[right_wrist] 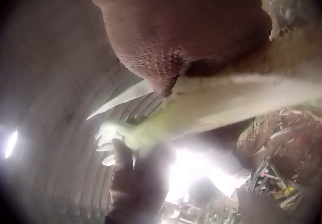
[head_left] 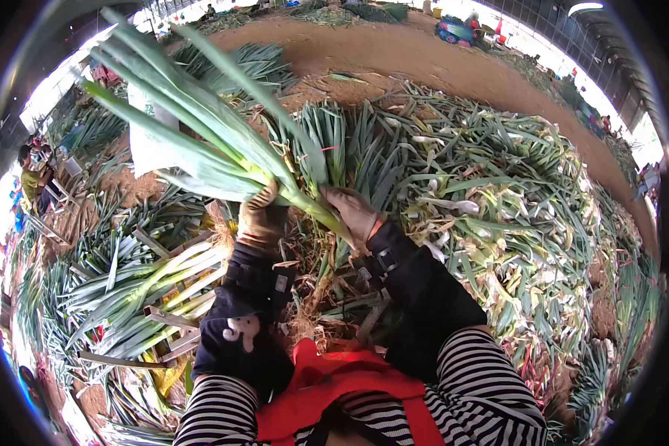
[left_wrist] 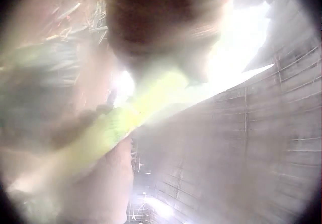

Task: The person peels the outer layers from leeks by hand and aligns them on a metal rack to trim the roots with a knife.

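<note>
A large leek slants across the head view, its broad green leaves fanned to the upper left and its pale stalk to the lower right. My gloved left hand grips it where the leaves spread from the stalk. Lower down, my right hand, also gloved, holds the stalk with the fingers behind it. In the right wrist view the whitish stalk passes under the right hand, with the left hand beyond. The left wrist view is blurred, showing the yellow-green stalk below the left hand.
A broad heap of leek leaves and trimmings covers the ground at right. Several leeks lie on a wooden rack at left. Leek bundles stand ahead, before a dirt path. Another person is at far left.
</note>
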`<state>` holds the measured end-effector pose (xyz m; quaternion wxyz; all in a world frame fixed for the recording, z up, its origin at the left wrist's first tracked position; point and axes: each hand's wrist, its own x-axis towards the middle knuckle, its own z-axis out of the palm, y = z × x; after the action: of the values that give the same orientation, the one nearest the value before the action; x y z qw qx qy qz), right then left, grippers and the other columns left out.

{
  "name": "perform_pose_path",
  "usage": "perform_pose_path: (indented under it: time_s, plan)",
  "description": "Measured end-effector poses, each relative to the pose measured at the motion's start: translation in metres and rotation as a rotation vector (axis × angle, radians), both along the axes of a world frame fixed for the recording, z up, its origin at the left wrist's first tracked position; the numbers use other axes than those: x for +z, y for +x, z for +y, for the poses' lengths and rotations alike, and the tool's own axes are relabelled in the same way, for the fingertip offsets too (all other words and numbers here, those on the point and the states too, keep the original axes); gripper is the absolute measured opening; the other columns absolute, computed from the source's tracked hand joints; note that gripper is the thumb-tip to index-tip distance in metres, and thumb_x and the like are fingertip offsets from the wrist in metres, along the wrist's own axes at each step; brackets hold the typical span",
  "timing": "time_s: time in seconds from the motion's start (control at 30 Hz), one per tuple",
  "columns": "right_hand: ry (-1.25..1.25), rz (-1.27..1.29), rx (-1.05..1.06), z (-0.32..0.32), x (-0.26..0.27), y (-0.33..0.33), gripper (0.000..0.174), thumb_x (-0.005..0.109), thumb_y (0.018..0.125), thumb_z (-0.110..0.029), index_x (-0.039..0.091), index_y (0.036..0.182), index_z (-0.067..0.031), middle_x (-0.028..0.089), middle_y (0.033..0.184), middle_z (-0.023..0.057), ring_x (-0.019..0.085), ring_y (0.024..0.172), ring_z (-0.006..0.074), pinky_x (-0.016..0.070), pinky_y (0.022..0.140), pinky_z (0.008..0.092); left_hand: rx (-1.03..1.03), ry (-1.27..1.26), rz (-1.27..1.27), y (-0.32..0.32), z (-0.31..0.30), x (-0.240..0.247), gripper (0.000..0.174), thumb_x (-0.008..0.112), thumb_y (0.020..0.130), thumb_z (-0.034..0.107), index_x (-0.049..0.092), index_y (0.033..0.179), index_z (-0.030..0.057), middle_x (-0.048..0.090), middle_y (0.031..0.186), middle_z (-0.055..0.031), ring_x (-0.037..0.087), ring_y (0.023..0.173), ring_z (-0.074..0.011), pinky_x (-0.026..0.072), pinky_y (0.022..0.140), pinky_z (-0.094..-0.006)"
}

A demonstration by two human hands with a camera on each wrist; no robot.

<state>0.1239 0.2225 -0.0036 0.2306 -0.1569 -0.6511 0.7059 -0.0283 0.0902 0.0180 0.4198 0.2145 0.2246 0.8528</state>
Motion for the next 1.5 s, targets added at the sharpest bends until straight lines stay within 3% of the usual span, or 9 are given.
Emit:
perform_pose_path:
  time_s: [0.07,0.17,0.27,0.43,0.87,0.93,1.13,1.47,1.5]
  plan:
    - [-0.006,0.009,-0.060,-0.008,0.011,0.006,0.037,0.051,0.098,-0.030,0.058,0.122,-0.0038,0.065,0.103,0.0124,0.060,0.099,0.0203,0.0444,0.088,0.0274,0.013,0.039,0.017,-0.012,0.000,0.000,0.038,0.065,0.085,0.005,0.053,0.121,0.0031,0.062,0.109,-0.0070,0.061,0.098,-0.0227,0.0486,0.091,-0.0375]
    - [1.203,0.044,0.086,-0.005,0.001,0.009,0.034,0.043,0.099,-0.009,0.048,0.132,-0.0035,0.061,0.111,0.0134,0.061,0.099,0.0222,0.0468,0.088,0.0289,-0.031,0.050,0.015,-0.025,-0.004,-0.006,0.039,0.066,0.086,0.008,0.053,0.123,0.0023,0.062,0.112,-0.0086,0.060,0.101,-0.0237,0.0484,0.094,-0.0400]
    - [1.284,0.164,0.034,-0.013,-0.018,0.003,0.030,0.041,0.097,-0.001,0.054,0.124,-0.0025,0.062,0.109,0.0156,0.062,0.099,0.0221,0.0476,0.090,0.0307,-0.096,0.085,0.025,-0.029,-0.006,-0.005,0.045,0.069,0.085,0.015,0.052,0.125,0.0027,0.061,0.116,-0.0101,0.060,0.104,-0.0251,0.0475,0.096,-0.0444]
    - [1.110,-0.045,-0.587,-0.057,0.003,-0.001,0.033,0.056,0.093,-0.036,0.061,0.095,-0.0027,0.061,0.072,0.0165,0.060,0.061,0.0353,0.0455,0.055,0.0443,-0.185,0.017,-0.141,-0.006,0.001,0.001,0.051,0.065,0.087,0.042,0.051,0.125,0.0114,0.059,0.111,-0.0092,0.054,0.106,-0.0263,0.0392,0.101,-0.0475]
    - [0.950,-0.041,-0.175,-0.025,0.000,-0.012,0.041,0.050,0.093,-0.041,0.061,0.091,-0.0015,0.062,0.078,0.0213,0.063,0.071,0.0377,0.0495,0.063,0.0463,0.049,0.055,-0.079,0.009,-0.001,0.007,0.020,0.055,0.094,0.024,0.055,0.103,0.0052,0.061,0.092,-0.0080,0.061,0.086,-0.0226,0.0505,0.083,-0.0393]
    - [1.020,-0.605,-0.398,-0.042,0.040,0.003,0.044,0.056,0.091,-0.044,0.057,0.087,0.0001,0.062,0.082,0.0228,0.063,0.077,0.0356,0.0478,0.065,0.0439,0.015,0.054,-0.064,0.008,0.001,0.005,0.022,0.055,0.094,0.024,0.054,0.104,0.0046,0.060,0.092,-0.0079,0.060,0.088,-0.0225,0.0497,0.087,-0.0397]
    - [1.386,-0.066,-0.751,-0.053,0.040,-0.008,0.034,0.061,0.086,-0.039,0.052,0.087,-0.0067,0.055,0.080,0.0122,0.056,0.064,0.0334,0.0431,0.063,0.0437,-0.043,0.012,-0.204,0.033,0.014,-0.001,0.022,0.051,0.098,0.025,0.055,0.102,0.0033,0.058,0.090,-0.0053,0.056,0.080,-0.0170,0.0473,0.077,-0.0281]
    - [0.838,-0.540,-0.437,0.005,-0.004,-0.029,0.033,0.043,0.095,-0.031,0.061,0.096,-0.0040,0.064,0.081,0.0188,0.061,0.080,0.0410,0.0484,0.071,0.0451,0.002,-0.015,-0.087,0.063,0.012,0.004,0.032,0.052,0.097,0.023,0.051,0.120,0.0008,0.060,0.107,-0.0080,0.056,0.101,-0.0180,0.0424,0.094,-0.0323]
    - [0.902,-0.339,-0.408,0.020,-0.033,-0.038,0.031,0.045,0.094,-0.031,0.061,0.097,-0.0036,0.064,0.082,0.0192,0.061,0.082,0.0413,0.0483,0.071,0.0453,0.061,-0.049,-0.100,0.069,0.009,0.018,0.028,0.051,0.098,0.022,0.058,0.111,-0.0015,0.058,0.095,-0.0052,0.055,0.082,-0.0153,0.0457,0.076,-0.0281]
